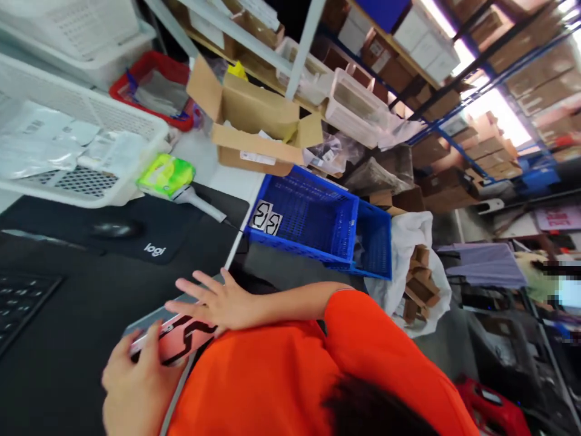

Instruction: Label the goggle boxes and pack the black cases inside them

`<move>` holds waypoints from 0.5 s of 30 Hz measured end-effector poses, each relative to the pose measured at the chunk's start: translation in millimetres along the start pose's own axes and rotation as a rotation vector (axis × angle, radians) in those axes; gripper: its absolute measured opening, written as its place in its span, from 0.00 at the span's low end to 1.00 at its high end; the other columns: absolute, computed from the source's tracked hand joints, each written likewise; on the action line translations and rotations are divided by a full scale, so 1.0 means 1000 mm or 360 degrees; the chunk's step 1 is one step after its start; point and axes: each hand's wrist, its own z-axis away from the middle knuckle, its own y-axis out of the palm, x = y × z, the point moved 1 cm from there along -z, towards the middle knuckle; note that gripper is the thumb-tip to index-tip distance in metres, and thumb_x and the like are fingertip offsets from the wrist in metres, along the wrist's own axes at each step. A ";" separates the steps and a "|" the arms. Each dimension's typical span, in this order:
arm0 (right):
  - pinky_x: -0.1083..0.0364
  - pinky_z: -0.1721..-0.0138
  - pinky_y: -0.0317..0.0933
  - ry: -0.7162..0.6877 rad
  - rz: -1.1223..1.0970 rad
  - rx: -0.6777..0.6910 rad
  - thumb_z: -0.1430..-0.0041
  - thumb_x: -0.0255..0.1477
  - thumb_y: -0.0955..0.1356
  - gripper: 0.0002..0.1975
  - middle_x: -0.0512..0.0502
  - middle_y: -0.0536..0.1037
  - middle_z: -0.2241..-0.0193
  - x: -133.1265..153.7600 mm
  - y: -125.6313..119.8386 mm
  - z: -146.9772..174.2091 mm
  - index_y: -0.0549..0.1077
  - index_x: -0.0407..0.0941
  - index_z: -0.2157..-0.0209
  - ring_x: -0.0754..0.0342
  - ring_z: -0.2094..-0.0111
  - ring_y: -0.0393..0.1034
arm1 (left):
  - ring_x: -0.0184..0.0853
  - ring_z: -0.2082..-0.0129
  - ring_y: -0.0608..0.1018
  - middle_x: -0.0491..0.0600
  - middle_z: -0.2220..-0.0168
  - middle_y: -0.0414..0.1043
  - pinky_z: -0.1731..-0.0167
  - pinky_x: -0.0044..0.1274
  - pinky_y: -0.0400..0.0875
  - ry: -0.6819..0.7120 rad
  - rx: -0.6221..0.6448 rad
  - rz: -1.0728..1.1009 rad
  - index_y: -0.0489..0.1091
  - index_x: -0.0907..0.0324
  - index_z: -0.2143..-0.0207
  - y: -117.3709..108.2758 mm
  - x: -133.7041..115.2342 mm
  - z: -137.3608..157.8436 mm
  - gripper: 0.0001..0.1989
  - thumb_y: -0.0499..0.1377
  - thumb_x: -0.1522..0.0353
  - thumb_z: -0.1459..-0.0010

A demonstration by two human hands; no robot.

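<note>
My left hand grips a flat, glossy pinkish piece with black angular bands by its left end, low in front of my orange top. Over the other end, my right hand is spread, fingers apart and pointing left. It overlaps the pinkish piece, but I cannot tell whether it presses on it. A grey-blue flat edge shows just behind the piece. What kind of item the piece is I cannot make out. Blur softens both hands.
On the black desk mat lie a mouse and a keyboard. Behind stand a white basket of packets, a green-headed brush, an open carton and a blue crate. A white sack stands right.
</note>
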 end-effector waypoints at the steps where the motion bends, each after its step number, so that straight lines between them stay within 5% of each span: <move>1: 0.20 0.27 0.49 0.0022 0.0110 0.0005 0.30 0.35 0.75 0.45 0.37 0.42 0.19 0.000 -0.001 0.015 0.51 0.51 0.22 0.32 0.19 0.35 | 0.73 0.35 0.70 0.68 0.30 0.59 0.47 0.60 0.77 0.0157 0.0043 -0.0026 0.66 0.54 0.32 0.002 -0.010 -0.012 0.37 0.54 0.47 0.37; 5: 0.19 0.29 0.50 0.0522 0.0262 -0.0033 0.26 0.30 0.69 0.37 0.36 0.59 0.24 -0.012 -0.003 0.063 0.53 0.54 0.23 0.34 0.26 0.56 | 0.66 0.39 0.74 0.66 0.32 0.62 0.48 0.52 0.80 0.0601 0.0183 -0.0109 0.69 0.58 0.33 0.023 -0.054 -0.051 0.33 0.61 0.58 0.39; 9: 0.29 0.29 0.57 0.0835 -0.0101 -0.0153 0.42 0.35 0.79 0.56 0.30 0.71 0.33 -0.053 -0.008 0.116 0.48 0.45 0.21 0.35 0.34 0.67 | 0.60 0.38 0.76 0.62 0.28 0.57 0.46 0.47 0.82 0.0813 0.0374 0.0111 0.66 0.53 0.30 0.052 -0.100 -0.079 0.41 0.67 0.61 0.47; 12: 0.34 0.37 0.66 0.1239 -0.0536 -0.0141 0.57 0.41 0.83 0.65 0.32 0.74 0.38 -0.111 0.009 0.165 0.54 0.47 0.23 0.31 0.38 0.71 | 0.51 0.41 0.81 0.63 0.26 0.52 0.47 0.40 0.84 0.0772 0.0530 0.0613 0.60 0.54 0.27 0.077 -0.115 -0.100 0.48 0.68 0.52 0.48; 15: 0.44 0.44 0.71 0.2046 -0.1082 -0.0228 0.59 0.38 0.83 0.57 0.38 0.78 0.43 -0.190 0.049 0.210 0.64 0.50 0.28 0.36 0.43 0.76 | 0.49 0.54 0.86 0.62 0.43 0.75 0.55 0.39 0.84 0.0433 0.0742 0.0546 0.72 0.59 0.41 0.099 -0.099 -0.127 0.37 0.60 0.44 0.45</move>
